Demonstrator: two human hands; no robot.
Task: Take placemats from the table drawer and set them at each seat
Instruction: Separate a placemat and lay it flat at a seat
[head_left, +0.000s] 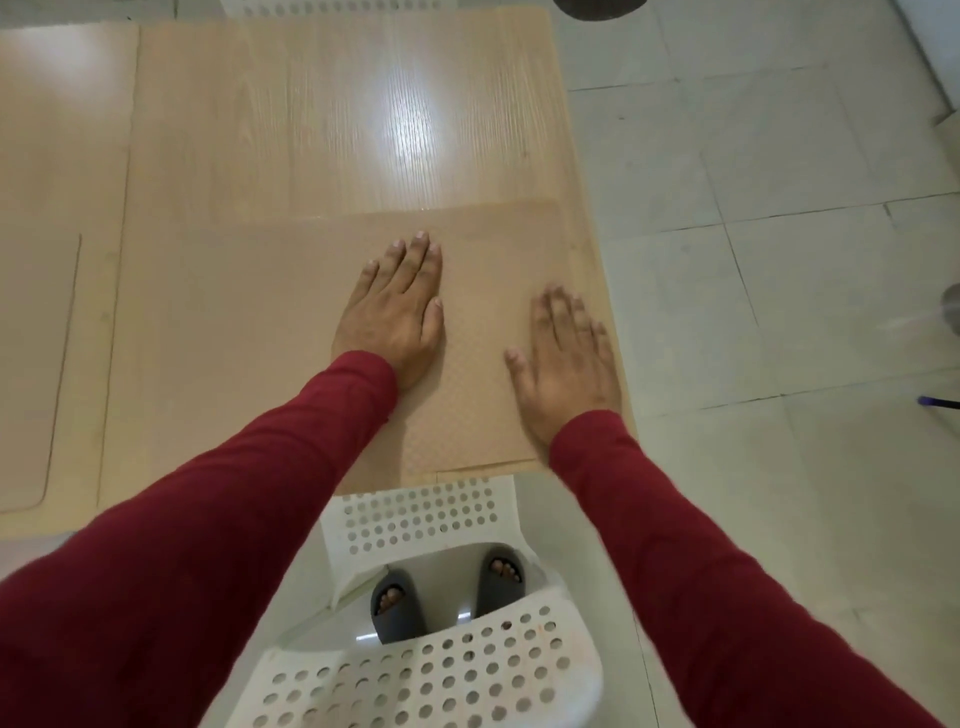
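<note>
A tan textured placemat (260, 332) lies flat on the light wooden table (322, 119), at the table's near right corner in front of a white chair. My left hand (397, 312) rests palm down on the mat near its middle, fingers together and flat. My right hand (566, 364) lies palm down on the mat's right edge, fingers slightly spread and a little blurred. Neither hand grips anything. Another placemat (28, 374) lies at the table's near left, and a third (62, 104) sits at the far left. No drawer is visible.
A white perforated plastic chair (426, 670) stands between me and the table, with my feet in dark slippers (397, 605) seen through it. White tiled floor (779, 260) spreads to the right. Another white chair (332, 6) peeks in at the table's far side.
</note>
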